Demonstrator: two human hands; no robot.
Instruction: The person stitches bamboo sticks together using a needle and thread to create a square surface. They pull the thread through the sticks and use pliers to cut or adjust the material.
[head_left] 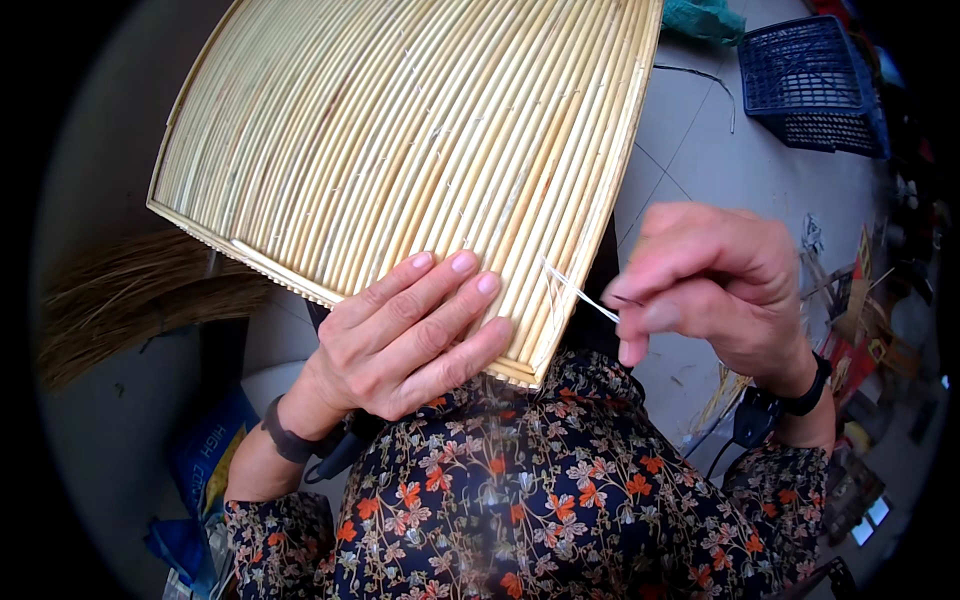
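Observation:
A large panel of pale reed stalks point(380, 130), laid side by side and edged with a flat border, slants across my lap. Its near right corner points toward me. My left hand point(415, 335) lies flat on the panel near its lower edge, fingers extended and holding nothing. Off the panel's right edge, my right hand point(705, 290) is closed in a pinch on a thin white strand point(590, 300). That strand runs from the fingertips to the reeds close to the right border, where it forks into loose thin ends. Whether a needle is in the fingers, I cannot tell.
A blue plastic basket point(810, 85) stands on the tiled floor at the far right, with green netting point(703, 18) beside it. Bundled brown straw point(130, 300) lies at the left. A blue bag point(205, 450) sits lower left, and mixed scraps point(860, 330) litter the right side.

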